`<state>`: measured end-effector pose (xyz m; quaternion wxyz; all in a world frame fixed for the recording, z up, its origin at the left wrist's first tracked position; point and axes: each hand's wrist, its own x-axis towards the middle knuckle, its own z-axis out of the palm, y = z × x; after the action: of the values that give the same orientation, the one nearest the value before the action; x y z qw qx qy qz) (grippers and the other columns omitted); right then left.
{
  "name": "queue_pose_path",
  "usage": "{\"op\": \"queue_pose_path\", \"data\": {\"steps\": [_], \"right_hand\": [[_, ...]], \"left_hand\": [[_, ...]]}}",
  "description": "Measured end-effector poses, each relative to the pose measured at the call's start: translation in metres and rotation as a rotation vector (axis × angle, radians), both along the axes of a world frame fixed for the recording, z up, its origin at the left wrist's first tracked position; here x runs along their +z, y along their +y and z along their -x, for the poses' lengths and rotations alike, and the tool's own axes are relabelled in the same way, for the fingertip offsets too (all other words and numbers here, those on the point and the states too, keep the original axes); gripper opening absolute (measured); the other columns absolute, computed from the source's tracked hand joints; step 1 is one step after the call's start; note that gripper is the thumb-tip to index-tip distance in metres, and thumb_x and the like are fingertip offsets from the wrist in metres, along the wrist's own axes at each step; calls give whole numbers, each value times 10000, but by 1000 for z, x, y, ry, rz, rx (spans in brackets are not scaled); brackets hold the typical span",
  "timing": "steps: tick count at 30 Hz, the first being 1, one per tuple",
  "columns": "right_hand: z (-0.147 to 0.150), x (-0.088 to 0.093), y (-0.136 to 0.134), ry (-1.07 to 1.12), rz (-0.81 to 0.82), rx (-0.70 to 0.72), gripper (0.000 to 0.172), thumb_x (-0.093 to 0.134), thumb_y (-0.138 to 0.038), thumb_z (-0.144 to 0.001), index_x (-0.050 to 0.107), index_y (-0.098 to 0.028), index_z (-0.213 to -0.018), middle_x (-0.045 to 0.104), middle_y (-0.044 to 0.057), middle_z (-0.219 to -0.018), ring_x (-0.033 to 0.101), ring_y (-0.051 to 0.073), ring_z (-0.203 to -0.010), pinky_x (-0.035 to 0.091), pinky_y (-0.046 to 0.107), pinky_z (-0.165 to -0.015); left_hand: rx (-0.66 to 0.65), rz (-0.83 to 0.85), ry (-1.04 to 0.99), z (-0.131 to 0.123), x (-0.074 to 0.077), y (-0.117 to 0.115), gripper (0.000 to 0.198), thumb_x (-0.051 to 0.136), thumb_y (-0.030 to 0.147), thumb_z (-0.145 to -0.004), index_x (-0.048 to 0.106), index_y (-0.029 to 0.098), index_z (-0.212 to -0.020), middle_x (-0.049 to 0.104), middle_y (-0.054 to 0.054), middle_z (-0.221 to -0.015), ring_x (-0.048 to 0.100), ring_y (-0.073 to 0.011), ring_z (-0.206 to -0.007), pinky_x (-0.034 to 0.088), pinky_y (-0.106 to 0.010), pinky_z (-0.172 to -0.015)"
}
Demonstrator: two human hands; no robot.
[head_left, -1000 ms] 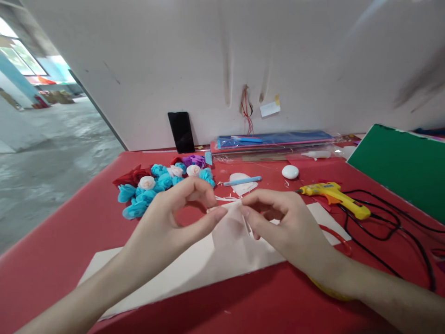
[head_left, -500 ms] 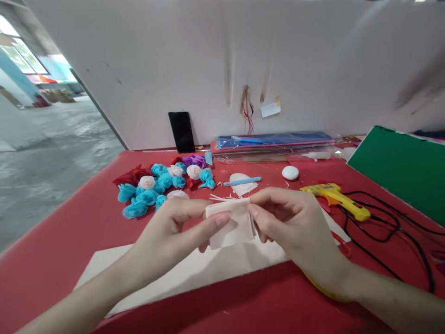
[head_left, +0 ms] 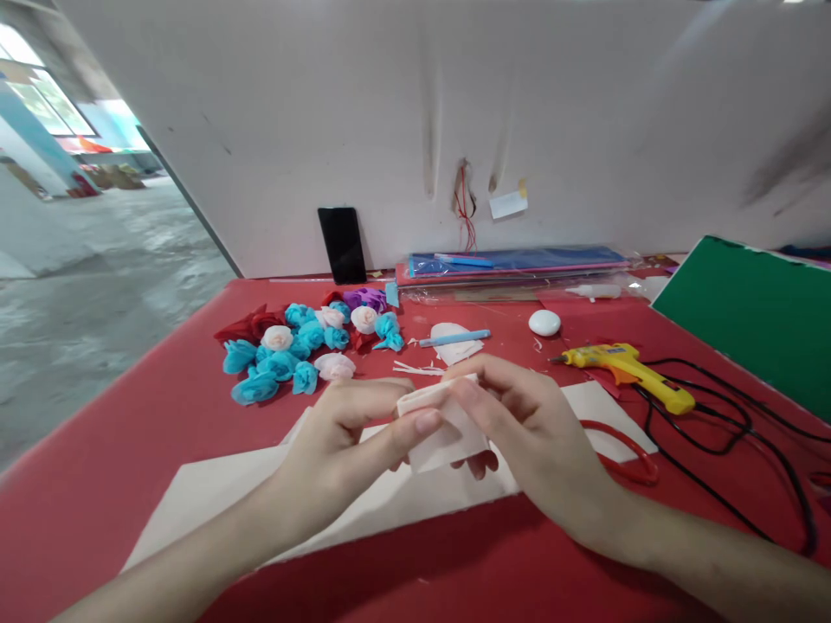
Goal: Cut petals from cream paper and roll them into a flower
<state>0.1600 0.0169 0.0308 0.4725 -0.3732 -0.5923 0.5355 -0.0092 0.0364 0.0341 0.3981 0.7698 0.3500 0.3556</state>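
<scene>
A folded piece of pale crepe paper (head_left: 447, 437) is held up in front of me, its layers showing along the top edge. My left hand (head_left: 354, 441) pinches its left side, thumb on the near face. On the right side, my right hand (head_left: 512, 415) grips the top edge between thumb and fingers. Beneath both hands a long pale paper sheet (head_left: 214, 493) lies across the table. Just beyond the fingers are thin paper strips (head_left: 419, 369) and a pale cut paper piece (head_left: 458, 349) with a blue pen (head_left: 454, 337) on it.
Blue, white, red and purple paper flowers (head_left: 279, 363) cluster at left. To the right lie a yellow glue gun (head_left: 633, 372) with a black cord, red-handled scissors (head_left: 629, 467) and a white oval object (head_left: 544, 323). A phone (head_left: 342, 245) leans on the wall; a green board (head_left: 753, 320) rests far right.
The folded paper has tilted, so its top edge now shows its layers. My right hand has shifted left along that edge, uncovering more of the scissors.
</scene>
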Motion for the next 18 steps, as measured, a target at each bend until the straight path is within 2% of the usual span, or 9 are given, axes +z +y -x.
{"op": "queue_pose_path", "data": {"steps": [4,6,9,12,15,18], "right_hand": [[2,-4,-5,-51,11,-74,250,472,-390,-869,557,-185,-755,510,-53,-537,471,27,-405,385,98,-382],[2,-4,-5,-91,4,-87,250,472,-393,-869,566,-185,-767,484,-60,-489,456,30,-390,352,97,-361],[3,-3,-5,-127,-23,-102,249,471,-396,-870,583,-190,-788,412,-80,-420,386,25,-353,295,100,-335],[4,-3,-6,-133,-33,-115,259,457,-398,-879,572,-193,-769,345,-91,-409,311,16,-337,236,103,-319],[3,-5,-7,-145,-66,-156,239,459,-381,-883,570,-202,-770,340,-86,-439,306,16,-354,231,105,-324],[2,-7,-6,-100,-59,-172,216,468,-376,-879,565,-208,-783,338,-87,-453,285,14,-350,233,103,-319]], "left_hand": [[35,-42,24,-4,-5,-1,374,461,284,-846,470,167,-492,488,39,-474,440,-76,-450,379,-170,-444],[94,-83,28,-5,-5,-2,376,413,276,-856,434,177,-493,482,39,-467,442,-82,-444,377,-177,-440],[179,-180,68,-5,-3,-2,384,355,231,-859,387,190,-478,440,43,-438,418,-86,-410,361,-190,-421],[204,-239,78,-6,-3,-4,383,356,191,-847,365,190,-464,382,55,-407,376,-77,-370,322,-193,-390],[212,-157,26,-8,-6,-5,389,353,219,-863,387,187,-476,415,52,-422,414,-78,-397,338,-185,-413],[86,-55,28,-11,-10,-6,403,375,273,-864,434,178,-477,474,40,-453,453,-83,-433,366,-186,-456]]}}
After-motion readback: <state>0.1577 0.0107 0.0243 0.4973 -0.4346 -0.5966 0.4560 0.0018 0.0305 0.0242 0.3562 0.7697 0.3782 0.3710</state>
